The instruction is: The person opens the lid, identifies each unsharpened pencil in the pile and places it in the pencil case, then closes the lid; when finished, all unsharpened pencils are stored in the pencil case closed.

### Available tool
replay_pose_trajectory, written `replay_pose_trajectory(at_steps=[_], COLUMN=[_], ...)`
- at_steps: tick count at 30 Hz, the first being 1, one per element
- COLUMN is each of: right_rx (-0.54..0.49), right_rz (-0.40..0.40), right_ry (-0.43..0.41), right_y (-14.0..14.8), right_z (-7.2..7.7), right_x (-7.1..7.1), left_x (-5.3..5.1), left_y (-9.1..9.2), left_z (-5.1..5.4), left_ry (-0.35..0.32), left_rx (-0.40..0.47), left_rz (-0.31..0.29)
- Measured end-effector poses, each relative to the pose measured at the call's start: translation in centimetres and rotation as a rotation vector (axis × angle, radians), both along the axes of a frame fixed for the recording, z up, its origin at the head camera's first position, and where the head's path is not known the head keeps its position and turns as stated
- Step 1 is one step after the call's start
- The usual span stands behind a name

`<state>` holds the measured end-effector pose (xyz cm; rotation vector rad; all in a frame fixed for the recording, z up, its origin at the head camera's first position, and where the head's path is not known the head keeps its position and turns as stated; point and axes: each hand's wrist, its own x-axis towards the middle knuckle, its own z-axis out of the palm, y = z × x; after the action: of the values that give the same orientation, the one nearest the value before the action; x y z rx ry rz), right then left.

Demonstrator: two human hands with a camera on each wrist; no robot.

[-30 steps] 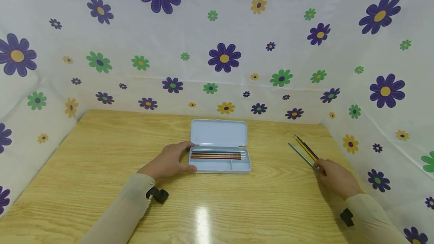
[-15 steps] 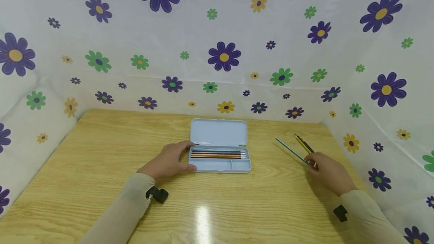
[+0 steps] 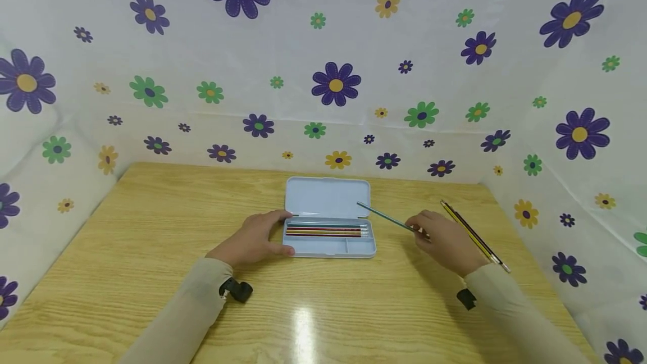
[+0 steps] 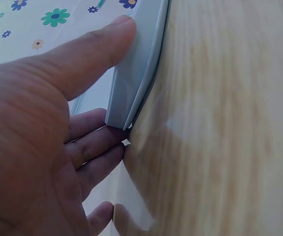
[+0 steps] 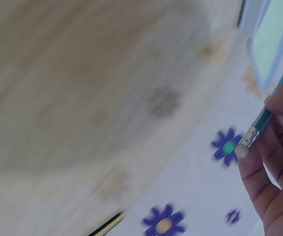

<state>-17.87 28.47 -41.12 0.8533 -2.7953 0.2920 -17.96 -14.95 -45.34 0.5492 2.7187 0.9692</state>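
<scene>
A pale blue pencil case [image 3: 313,248] lies on the table with its lid [image 3: 327,196] folded back. Several pencils [image 3: 323,230] lie side by side in its long rear compartment. At the case's left end my left hand [image 3: 255,239] holds it, thumb on the front side and fingers behind, as the left wrist view shows too. My right hand [image 3: 446,240] pinches a green pencil [image 3: 385,217] near its eraser end. This pencil slants above the table, its far tip over the lid's right part in the head view. In the right wrist view its white eraser [image 5: 241,150] shows.
A yellow-and-black pencil [image 3: 467,229] and a dark red pencil [image 3: 482,241] lie together on the wooden table [image 3: 212,319], right of the case, partly behind my right hand. A flower-print cloth [image 3: 283,44] surrounds the table at the back and sides.
My right hand has moved left from beside the two table pencils, carrying the green pencil toward the case. Those two pencils stay behind. My left hand keeps its place on the case.
</scene>
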Motion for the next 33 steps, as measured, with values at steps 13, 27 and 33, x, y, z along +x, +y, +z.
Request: replay_pose_trajectory(at_steps=[13, 27, 33], right_rx=[0.069, 0.094, 0.109], right_rz=[0.23, 0.283, 0.253], right_ry=[-0.044, -0.153, -0.233], right_y=[-9.1, -12.4, -12.7], right_z=[-0.1, -0.6, -0.6], right_x=[-1.8, -2.8, -3.0], left_x=[-0.2, -0.1, 0.0], left_y=[-0.1, -0.2, -0.1], left_z=[-0.3, -0.1, -0.1], left_ry=[-0.009, -0.014, -0.007], left_rx=[0.003, 0.0, 0.001], left_rz=[0.011, 0.012, 0.003])
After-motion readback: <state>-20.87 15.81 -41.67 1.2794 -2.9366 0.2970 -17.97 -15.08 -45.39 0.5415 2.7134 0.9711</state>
